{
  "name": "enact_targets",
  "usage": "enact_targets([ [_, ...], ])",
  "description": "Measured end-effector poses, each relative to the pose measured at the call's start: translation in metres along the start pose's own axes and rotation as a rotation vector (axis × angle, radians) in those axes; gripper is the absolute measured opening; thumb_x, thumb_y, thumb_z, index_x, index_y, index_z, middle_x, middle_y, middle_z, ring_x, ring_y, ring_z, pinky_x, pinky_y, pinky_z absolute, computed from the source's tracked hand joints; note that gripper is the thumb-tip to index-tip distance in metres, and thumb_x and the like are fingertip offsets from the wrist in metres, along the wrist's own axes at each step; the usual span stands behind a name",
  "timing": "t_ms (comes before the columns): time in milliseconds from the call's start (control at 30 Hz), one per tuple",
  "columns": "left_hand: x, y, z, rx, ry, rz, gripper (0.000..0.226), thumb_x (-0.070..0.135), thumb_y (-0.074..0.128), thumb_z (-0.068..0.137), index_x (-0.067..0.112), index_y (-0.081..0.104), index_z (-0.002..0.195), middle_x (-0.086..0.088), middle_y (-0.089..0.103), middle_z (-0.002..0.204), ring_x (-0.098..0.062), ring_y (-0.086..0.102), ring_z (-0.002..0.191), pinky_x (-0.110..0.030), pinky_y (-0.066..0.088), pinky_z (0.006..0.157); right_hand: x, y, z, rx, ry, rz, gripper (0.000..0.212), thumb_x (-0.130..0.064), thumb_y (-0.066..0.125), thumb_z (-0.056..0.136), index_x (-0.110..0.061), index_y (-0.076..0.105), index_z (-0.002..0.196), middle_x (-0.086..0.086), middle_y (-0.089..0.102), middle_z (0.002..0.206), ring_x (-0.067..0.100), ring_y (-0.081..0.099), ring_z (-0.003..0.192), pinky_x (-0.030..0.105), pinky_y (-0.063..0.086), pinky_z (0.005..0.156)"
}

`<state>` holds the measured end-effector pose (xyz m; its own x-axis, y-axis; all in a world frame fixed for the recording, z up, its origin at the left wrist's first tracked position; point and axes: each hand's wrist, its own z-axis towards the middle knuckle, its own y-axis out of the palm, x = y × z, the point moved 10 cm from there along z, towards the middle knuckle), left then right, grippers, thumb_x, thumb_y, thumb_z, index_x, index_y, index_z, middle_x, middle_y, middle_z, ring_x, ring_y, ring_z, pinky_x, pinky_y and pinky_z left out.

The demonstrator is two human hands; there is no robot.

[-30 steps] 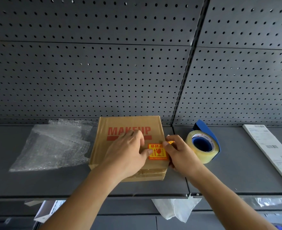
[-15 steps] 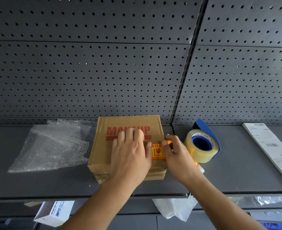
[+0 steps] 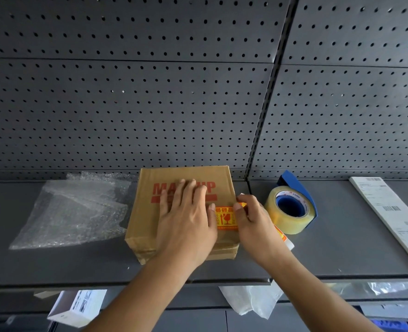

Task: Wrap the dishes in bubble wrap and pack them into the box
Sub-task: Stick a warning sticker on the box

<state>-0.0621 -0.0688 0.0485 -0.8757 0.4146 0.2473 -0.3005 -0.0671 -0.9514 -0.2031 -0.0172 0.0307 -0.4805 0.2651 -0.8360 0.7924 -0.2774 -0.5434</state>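
Both hands are on the closed box [image 3: 145,212] on the shelf [image 3: 342,255]: left hand [image 3: 186,226] flat, fingers straight, apparently steadying the lid, while right hand [image 3: 253,221] pinches the orange sticker [image 3: 224,219] by its edge, probably to smooth it down.

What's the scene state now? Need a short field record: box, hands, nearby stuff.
target: brown box, closed, sitting on the gray shelf
marking: orange sticker on the box top, near its right edge
left: left hand flat on the box top, fingers straight
right: right hand pinches the sticker's right end
west of target: bubble wrap, loose on the shelf
east of target: tape roll, apart from the box
far east: white label sheet
dishes: none visible
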Motion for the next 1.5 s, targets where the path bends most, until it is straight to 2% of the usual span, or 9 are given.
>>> enact_targets([
  [200, 0.001, -0.003, -0.002, -0.013, -0.004, 0.003, 0.069, 0.061, 0.012, 0.097, 0.024, 0.035, 0.15, 0.003, 0.032, 0.164, -0.016, 0.017, 0.156, -0.049, 0.01, 0.127, -0.002, 0.003, -0.001, -0.019, -0.005, 0.018, 0.019, -0.044, 0.042, 0.105, -0.031, 0.042, 0.119, -0.017, 0.054, 0.089, 0.005, 0.06, 0.08, 0.029, 0.057, 0.076],
  [500, 0.003, -0.008, -0.001, -0.032, 0.028, -0.107, 0.05, 0.037, 0.036, 0.106, 0.024, 0.027, 0.153, 0.005, 0.022, 0.166, -0.012, 0.012, 0.156, -0.045, 0.007, 0.129, 0.012, 0.001, 0.005, -0.032, 0.035, 0.057, 0.011, -0.04, 0.037, 0.107, -0.035, 0.046, 0.112, -0.008, 0.062, 0.095, 0.01, 0.062, 0.087, 0.042, 0.057, 0.083],
  [633, -0.017, -0.032, 0.0, 0.103, 0.017, -0.19, 0.052, 0.04, 0.048, 0.101, 0.022, 0.035, 0.149, 0.004, 0.028, 0.163, -0.017, 0.026, 0.152, -0.043, 0.022, 0.126, 0.019, -0.003, 0.013, -0.036, 0.106, 0.176, 0.017, -0.044, 0.039, 0.106, -0.035, 0.053, 0.106, 0.001, 0.065, 0.103, 0.01, 0.064, 0.089, 0.027, 0.054, 0.069],
  [700, -0.043, -0.041, 0.0, 0.145, -0.051, -0.217, 0.064, 0.05, 0.046, 0.097, 0.017, 0.035, 0.151, 0.002, 0.025, 0.164, -0.018, 0.025, 0.152, -0.046, 0.027, 0.124, 0.021, 0.001, 0.014, -0.081, 0.149, 0.264, 0.023, -0.044, 0.042, 0.105, -0.029, 0.055, 0.116, 0.0, 0.066, 0.108, 0.009, 0.065, 0.094, 0.02, 0.052, 0.067],
  [800, -0.096, -0.038, -0.005, 0.047, -0.286, -0.354, 0.086, 0.068, 0.042, 0.091, 0.019, 0.02, 0.159, -0.001, 0.017, 0.167, -0.026, 0.03, 0.15, -0.051, 0.035, 0.119, 0.025, 0.015, 0.014, -0.195, 0.201, 0.366, 0.034, -0.052, 0.048, 0.101, -0.032, 0.054, 0.127, -0.005, 0.069, 0.115, 0.01, 0.066, 0.106, 0.027, 0.055, 0.086],
  [933, -0.134, -0.013, -0.023, -0.158, -0.552, -0.746, 0.07, 0.076, 0.051, 0.082, 0.04, 0.039, 0.141, 0.011, 0.054, 0.14, -0.022, 0.055, 0.125, -0.045, 0.041, 0.107, 0.025, 0.031, 0.013, -0.298, 0.235, 0.383, 0.045, -0.057, 0.057, 0.093, -0.039, 0.051, 0.134, -0.013, 0.07, 0.112, 0.007, 0.066, 0.106, 0.031, 0.051, 0.095],
  [1100, -0.132, 0.003, -0.025, -0.19, -0.502, -0.94, 0.027, 0.059, 0.064, 0.088, 0.041, 0.065, 0.108, 0.024, 0.07, 0.106, -0.004, 0.064, 0.105, -0.025, 0.047, 0.083, 0.026, 0.036, 0.013, -0.323, 0.24, 0.411, 0.034, -0.052, 0.065, 0.091, -0.047, 0.058, 0.124, -0.009, 0.071, 0.115, 0.014, 0.065, 0.112, 0.047, 0.045, 0.11],
  [1400, -0.131, -0.016, -0.022, -0.021, -0.313, -0.978, 0.028, 0.038, 0.067, 0.093, 0.041, 0.058, 0.119, 0.033, 0.07, 0.106, 0.012, 0.066, 0.098, -0.014, 0.047, 0.083, -0.012, 0.034, 0.005, -0.335, -0.113, 0.463, 0.053, -0.016, 0.062, 0.098, -0.038, 0.043, 0.143, -0.013, 0.071, 0.12, 0.01, 0.068, 0.113, 0.028, 0.059, 0.087],
  [1500, -0.135, -0.016, -0.022, 0.02, -0.243, -0.955, 0.047, 0.033, 0.072, 0.09, 0.036, 0.05, 0.132, 0.029, 0.07, 0.113, 0.008, 0.066, 0.103, -0.006, 0.048, 0.082, -0.012, 0.037, 0.006, -0.305, -0.203, 0.404, 0.082, -0.009, 0.066, 0.096, -0.042, 0.019, 0.155, -0.009, 0.063, 0.135, 0.013, 0.06, 0.126, 0.038, 0.055, 0.098],
])
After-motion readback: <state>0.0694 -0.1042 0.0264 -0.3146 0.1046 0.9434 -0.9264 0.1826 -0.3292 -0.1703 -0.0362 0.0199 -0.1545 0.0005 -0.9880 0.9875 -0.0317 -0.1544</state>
